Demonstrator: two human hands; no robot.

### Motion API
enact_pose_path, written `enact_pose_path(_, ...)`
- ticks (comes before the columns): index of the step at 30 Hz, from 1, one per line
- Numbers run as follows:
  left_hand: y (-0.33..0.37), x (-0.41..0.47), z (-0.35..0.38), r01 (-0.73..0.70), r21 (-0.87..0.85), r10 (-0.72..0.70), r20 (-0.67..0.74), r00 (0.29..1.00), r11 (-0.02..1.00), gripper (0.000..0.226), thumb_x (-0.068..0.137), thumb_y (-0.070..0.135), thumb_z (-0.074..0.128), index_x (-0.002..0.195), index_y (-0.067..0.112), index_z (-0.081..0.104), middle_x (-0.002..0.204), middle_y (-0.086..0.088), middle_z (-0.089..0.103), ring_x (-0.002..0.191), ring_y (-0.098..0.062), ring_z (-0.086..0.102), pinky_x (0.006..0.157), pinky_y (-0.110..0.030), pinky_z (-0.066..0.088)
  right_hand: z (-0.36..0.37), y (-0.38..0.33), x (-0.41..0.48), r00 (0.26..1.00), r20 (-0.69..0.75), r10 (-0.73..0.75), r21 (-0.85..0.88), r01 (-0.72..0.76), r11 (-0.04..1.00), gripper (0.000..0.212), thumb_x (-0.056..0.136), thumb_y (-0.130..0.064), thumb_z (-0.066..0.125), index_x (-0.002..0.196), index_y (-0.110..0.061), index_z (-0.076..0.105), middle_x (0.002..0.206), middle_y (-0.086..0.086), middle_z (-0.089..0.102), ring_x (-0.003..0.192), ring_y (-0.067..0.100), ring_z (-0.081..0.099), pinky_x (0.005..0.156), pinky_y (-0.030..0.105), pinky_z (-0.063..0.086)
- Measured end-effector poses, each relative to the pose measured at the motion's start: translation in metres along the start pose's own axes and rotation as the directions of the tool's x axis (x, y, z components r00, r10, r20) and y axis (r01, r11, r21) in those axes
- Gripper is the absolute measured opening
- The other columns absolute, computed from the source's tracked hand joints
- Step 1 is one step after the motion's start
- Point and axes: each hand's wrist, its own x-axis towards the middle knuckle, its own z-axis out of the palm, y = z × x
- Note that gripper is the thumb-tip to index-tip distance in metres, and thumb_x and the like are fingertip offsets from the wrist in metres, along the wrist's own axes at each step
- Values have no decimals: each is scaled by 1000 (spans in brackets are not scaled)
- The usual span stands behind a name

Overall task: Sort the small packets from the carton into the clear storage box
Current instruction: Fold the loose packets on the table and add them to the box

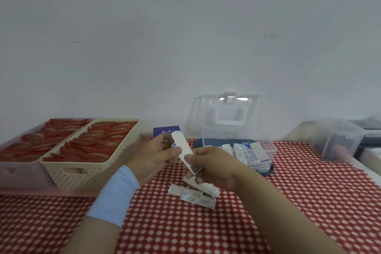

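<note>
While pinching the packets (180,141) above the cloth, left hand (152,156) high and right hand (214,165) low, long axis tilted top-left, held just left of the clear storage box (263,136), nearest the right hand.

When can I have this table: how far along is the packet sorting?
Done: several packets lie in the clear storage box. In hand: the left hand and right hand pinch one white packet together. Left: loose packets on the tablecloth; the blue carton behind may hold more, contents hidden.
</note>
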Motion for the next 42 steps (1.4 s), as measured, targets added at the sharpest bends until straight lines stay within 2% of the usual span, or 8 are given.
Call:
enact_pose_path(3,0,-3,3,-4,-138,15,81,997,990,39,79,5,70,116,-1,61,109,-13,73,98,-24,70,80,-31,57,2,-3,-3,994,104,20,219,-42,975,22,100,-8,57,117,3,65,93,13,69,73,17,67,50,21,51)
enact_pose_path(10,0,-2,13,-66,-213,63,-23,998,975,19,75,11,65,89,0,59,101,-12,75,89,-24,72,76,-36,61,6,-8,-7,981,140,134,155,-155,976,23,100,-22,59,113,-4,65,92,11,72,75,19,71,52,21,53)
enact_pose_path(13,0,-1,14,-64,-250,50,-60,997,966,24,79,17,64,96,0,65,102,-12,75,92,-26,72,77,-39,59,10,-13,-12,998,-56,5,-213,-17,977,33,98,-36,61,106,-5,69,89,10,75,68,18,71,56,27,57)
enact_pose_path(17,0,0,11,-24,-326,-5,-88,996,945,27,81,25,66,98,6,72,103,-13,74,92,-25,70,82,-41,56,13,-22,-22,884,-204,-420,-743,139,655,35,75,-55,76,90,-26,66,91,-12,68,80,5,65,69,25,55)
enact_pose_path(23,-5,-5,19,-7,-346,39,87,995,938,21,91,17,60,107,10,72,101,-14,70,89,-26,68,78,-41,55,5,-15,-18,820,170,-546,-884,372,284,55,62,-49,89,97,-32,50,160,-15,20,146,6,22,115,36,33)
enact_pose_path(34,-9,-6,26,54,-347,-2,148,989,936,37,81,21,75,113,5,65,114,-17,61,108,-27,60,90,-39,50,-1,-15,-15,785,170,-595,-768,484,420,37,65,-40,90,78,-22,59,119,-22,53,98,5,61,78,24,57)
enact_pose_path(38,-3,-12,29,66,-326,-17,150,989,943,22,87,17,60,98,16,79,100,-12,72,86,-20,71,69,-33,60,-8,-20,-16,859,34,-511,-519,452,726,21,94,-36,64,114,-33,58,124,-16,61,112,2,60,93,29,53)
enact_pose_path(42,-1,-14,30,97,-261,-49,183,982,961,18,89,16,65,105,12,72,93,-12,74,80,-22,73,67,-33,61,-16,-26,-15,889,-5,-459,-595,366,716,46,97,-22,64,140,-31,50,109,-13,68,99,3,66,83,18,54)
